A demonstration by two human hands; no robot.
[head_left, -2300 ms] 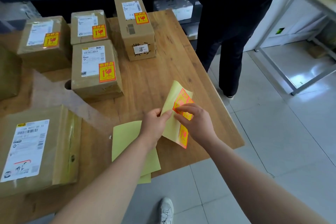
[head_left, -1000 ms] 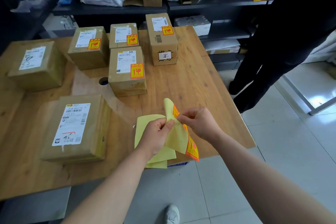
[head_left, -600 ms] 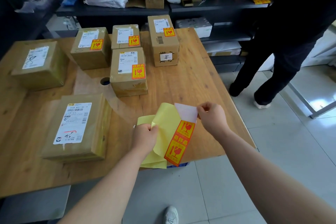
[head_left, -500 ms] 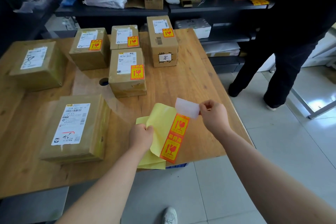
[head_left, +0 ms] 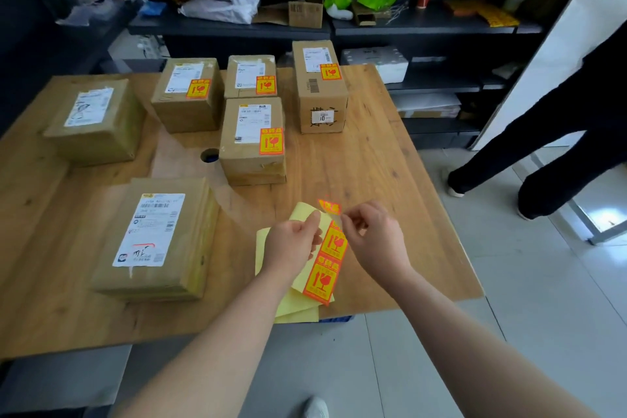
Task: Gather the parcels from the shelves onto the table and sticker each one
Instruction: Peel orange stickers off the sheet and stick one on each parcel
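My left hand [head_left: 292, 242] grips a yellow backing sheet [head_left: 298, 288] that carries orange fragile stickers [head_left: 322, 278]. My right hand [head_left: 371, 234] pinches a peeled sticker [head_left: 329, 206] just above the sheet's top edge. Several brown parcels sit on the wooden table [head_left: 356, 180]. The near-left parcel [head_left: 156, 241] and the far-left parcel [head_left: 95, 119] show only white labels. The others [head_left: 252, 139], [head_left: 188, 92], [head_left: 251, 76], [head_left: 319, 85] each bear an orange sticker.
More yellow sheets [head_left: 295, 314] hang over the table's front edge. Dark shelves [head_left: 407, 27] behind hold bags, a small carton and a white box [head_left: 376, 61]. A person in dark trousers [head_left: 559, 146] stands at the right on the tiled floor.
My right hand peeled a sticker off the sheet, lifted it up and right, then brought it back close to my left hand. The person at right shifted their legs.
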